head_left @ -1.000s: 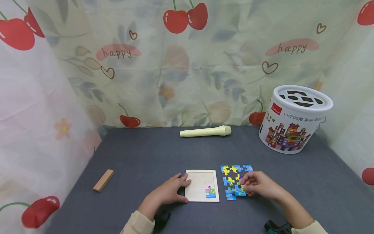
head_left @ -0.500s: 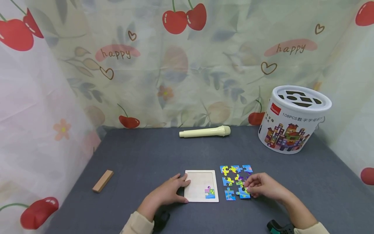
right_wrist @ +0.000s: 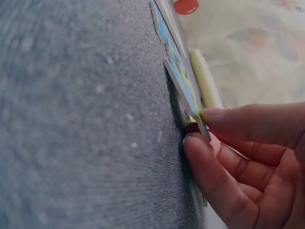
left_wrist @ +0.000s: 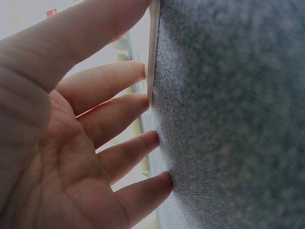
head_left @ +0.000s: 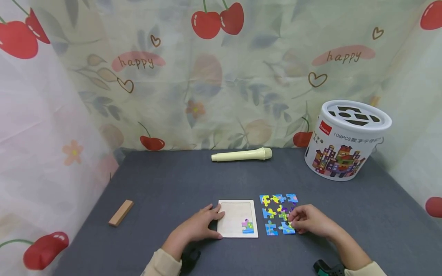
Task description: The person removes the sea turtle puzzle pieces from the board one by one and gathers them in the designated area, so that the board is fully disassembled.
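My left hand (head_left: 198, 226) lies at the left edge of a square wooden puzzle tray (head_left: 231, 214), fingers spread. In the left wrist view, the thumb and two fingertips touch the tray's edge (left_wrist: 152, 57). A joined pink, green and blue patch of puzzle (head_left: 247, 227) fills the tray's lower right corner. To the right, my right hand (head_left: 312, 220) pinches a blue and yellow puzzle piece (right_wrist: 183, 86) between thumb and finger, its near end tilted up from the table. Several loose puzzle pieces (head_left: 271, 228) lie in rows beside the tray, partly hidden by the right hand.
A cream toy microphone (head_left: 241, 155) lies at the back of the dark table (head_left: 172, 180). At the back right stands a white lidded bucket (head_left: 345, 142) with shape holes on top. On the left is a small wooden block (head_left: 121, 212). A printed curtain hangs behind.
My right hand has shifted slightly right with the pinched puzzle piece, widening the gap to the piece on its left. The left hand stays at the tray's edge.
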A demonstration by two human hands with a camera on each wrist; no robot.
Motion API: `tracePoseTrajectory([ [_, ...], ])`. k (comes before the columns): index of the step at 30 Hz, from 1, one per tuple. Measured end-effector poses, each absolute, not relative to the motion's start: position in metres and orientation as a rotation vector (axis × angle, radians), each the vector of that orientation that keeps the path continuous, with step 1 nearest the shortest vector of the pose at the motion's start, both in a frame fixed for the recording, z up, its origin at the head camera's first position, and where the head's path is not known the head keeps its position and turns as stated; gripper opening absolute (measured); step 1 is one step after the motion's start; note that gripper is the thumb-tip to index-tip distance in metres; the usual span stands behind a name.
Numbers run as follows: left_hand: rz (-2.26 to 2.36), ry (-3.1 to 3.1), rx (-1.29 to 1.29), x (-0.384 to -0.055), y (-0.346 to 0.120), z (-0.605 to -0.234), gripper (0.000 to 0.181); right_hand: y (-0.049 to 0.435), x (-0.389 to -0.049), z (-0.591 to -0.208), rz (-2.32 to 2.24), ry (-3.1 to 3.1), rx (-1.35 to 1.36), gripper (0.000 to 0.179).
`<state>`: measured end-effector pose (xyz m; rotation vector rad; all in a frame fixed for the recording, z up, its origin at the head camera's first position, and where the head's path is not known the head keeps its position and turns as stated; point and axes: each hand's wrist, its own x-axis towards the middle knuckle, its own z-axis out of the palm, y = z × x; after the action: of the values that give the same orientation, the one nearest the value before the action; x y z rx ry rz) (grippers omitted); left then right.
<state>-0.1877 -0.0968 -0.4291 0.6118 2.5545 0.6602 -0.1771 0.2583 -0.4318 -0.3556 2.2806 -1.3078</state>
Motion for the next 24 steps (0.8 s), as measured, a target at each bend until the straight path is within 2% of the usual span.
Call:
tracePoseTrajectory([
  [24, 0.657, 2.557, 0.624, -0.1874, -0.0964, -0.4283, 0.068, 0.2558, -0.176, -0.4318, -1.196, 2.397, -0.405, 0.015],
])
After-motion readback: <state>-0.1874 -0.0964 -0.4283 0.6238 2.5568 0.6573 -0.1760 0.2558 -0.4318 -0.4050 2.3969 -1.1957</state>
